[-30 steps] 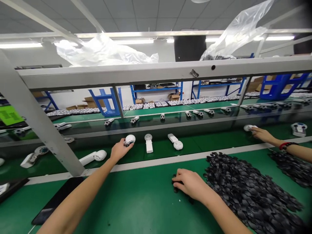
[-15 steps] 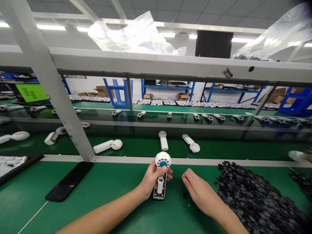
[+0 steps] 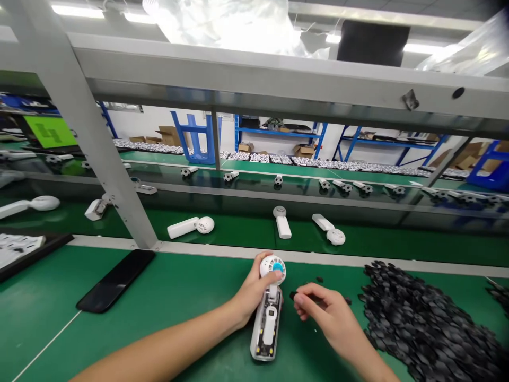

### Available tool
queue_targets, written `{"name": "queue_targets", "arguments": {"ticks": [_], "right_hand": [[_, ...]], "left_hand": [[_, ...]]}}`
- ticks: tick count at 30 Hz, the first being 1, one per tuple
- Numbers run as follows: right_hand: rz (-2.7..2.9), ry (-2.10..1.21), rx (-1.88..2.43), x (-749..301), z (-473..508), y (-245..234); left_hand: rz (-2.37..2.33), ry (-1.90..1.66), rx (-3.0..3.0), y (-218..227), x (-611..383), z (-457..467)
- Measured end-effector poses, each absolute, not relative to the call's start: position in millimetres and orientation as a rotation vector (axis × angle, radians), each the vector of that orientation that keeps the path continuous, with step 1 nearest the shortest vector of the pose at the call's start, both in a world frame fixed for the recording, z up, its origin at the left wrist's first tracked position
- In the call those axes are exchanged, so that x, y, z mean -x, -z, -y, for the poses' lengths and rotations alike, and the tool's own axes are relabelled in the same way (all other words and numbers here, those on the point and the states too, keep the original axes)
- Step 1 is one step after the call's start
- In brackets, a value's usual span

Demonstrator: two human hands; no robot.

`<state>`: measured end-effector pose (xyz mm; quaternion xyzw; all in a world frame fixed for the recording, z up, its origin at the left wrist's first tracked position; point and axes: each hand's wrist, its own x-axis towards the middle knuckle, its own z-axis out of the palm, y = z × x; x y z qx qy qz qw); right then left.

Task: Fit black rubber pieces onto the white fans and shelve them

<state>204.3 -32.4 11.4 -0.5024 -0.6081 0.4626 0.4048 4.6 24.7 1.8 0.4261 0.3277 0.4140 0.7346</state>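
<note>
My left hand (image 3: 252, 289) is closed round the round head of a white handheld fan (image 3: 268, 313). The fan lies on the green table (image 3: 178, 297) with its open handle, showing the inner parts, pointing toward me. My right hand (image 3: 324, 313) is just right of the fan, fingers pinched on a small black part (image 3: 295, 295). A big heap of the same black parts (image 3: 425, 318) lies right of that hand.
A black phone (image 3: 115, 280) lies at the left near the grey frame post (image 3: 91, 132). Several white fans (image 3: 191, 226) lie on the conveyor belt behind. A dark tray (image 3: 24, 249) sits at far left. Blue racks and boxes stand far back.
My left hand took a fan from the belt, brought it to the table and lowered it. My right hand now pinches a black part. The view tilted down.
</note>
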Motion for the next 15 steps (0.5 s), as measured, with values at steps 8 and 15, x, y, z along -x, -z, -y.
{"name": "queue_targets", "arguments": {"ticks": [8,15], "right_hand": [[1.684,-0.959,1.441,-188.0,38.0,-12.8],[1.768,-0.831,1.535,-196.7,33.5,-19.7]], "left_hand": [[-0.7,-0.816,-1.253,12.6,-4.2,-24.7],[-0.773,-0.712,-1.646,15.6,-3.1,-23.9]]}}
